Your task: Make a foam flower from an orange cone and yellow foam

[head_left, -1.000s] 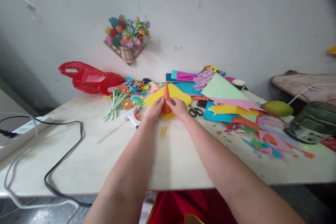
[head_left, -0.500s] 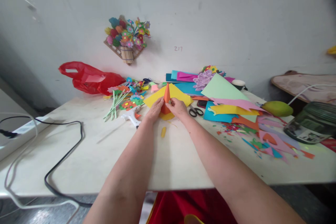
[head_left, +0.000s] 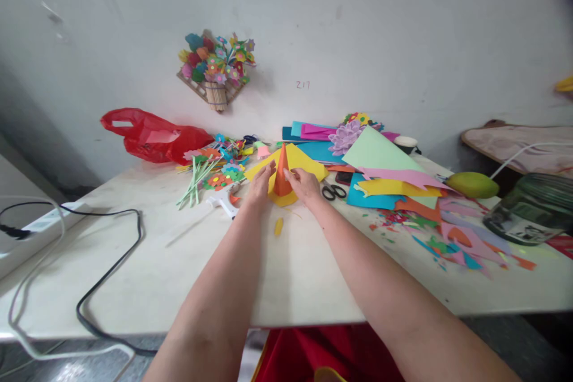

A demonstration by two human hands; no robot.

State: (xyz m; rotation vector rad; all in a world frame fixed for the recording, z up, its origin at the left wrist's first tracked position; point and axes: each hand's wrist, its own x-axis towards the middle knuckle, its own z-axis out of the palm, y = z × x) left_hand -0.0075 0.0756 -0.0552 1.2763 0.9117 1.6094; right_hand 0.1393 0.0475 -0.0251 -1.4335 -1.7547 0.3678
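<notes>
An orange paper cone (head_left: 282,168) stands upright on a yellow sheet (head_left: 299,159) at the far middle of the pale table (head_left: 147,256). My left hand (head_left: 258,184) touches the cone's left side, fingers curved against it. From the right, my right hand (head_left: 305,182) holds the cone, fingers pressed on its lower edge. A small yellow scrap (head_left: 278,226) lies on the table just in front of my hands. Black scissors (head_left: 333,191) rest to the right of my right hand.
A white glue gun (head_left: 224,198) and green sticks (head_left: 194,176) with paper flowers lie left of my hands. Coloured sheets and scraps (head_left: 394,182) spread right, beside a green mango (head_left: 473,184) and a dark jar (head_left: 532,209). A red bag (head_left: 152,134) sits behind; a black cable (head_left: 107,262) crosses the left.
My left hand has slid slightly up the cone's side and my right hand has shifted on it. The view tilted a little; the cone stays in place.
</notes>
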